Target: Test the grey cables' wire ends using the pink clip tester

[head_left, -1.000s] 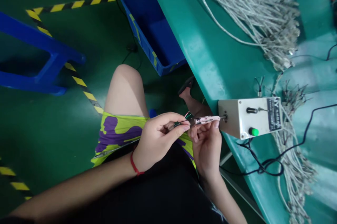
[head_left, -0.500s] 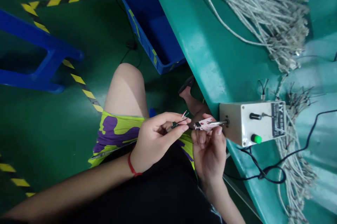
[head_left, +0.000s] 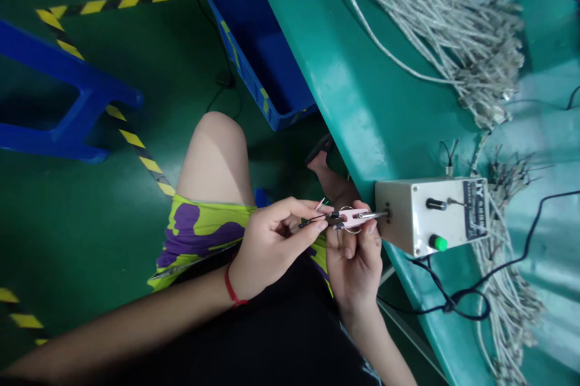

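My left hand pinches several thin wires, some black, with red and green ends sticking up past the fingertips. Their tips meet the dark jaws of a pink clip. A metal shaft carries this clip from the side of a white box with a green knob and a black switch. Around the clip from below curl the fingers of my right hand, with the thumb by its rear end. The jaws partly hide where the wires end.
On the green table lie a big bundle of grey cables and a second cable bundle. A black cord loops below the box. Left of the table stand a blue bin and a blue stool.
My left hand has brought the wires right up to the clip's jaws. The clip has turned on its shaft, and my right fingers have closed nearer round it.
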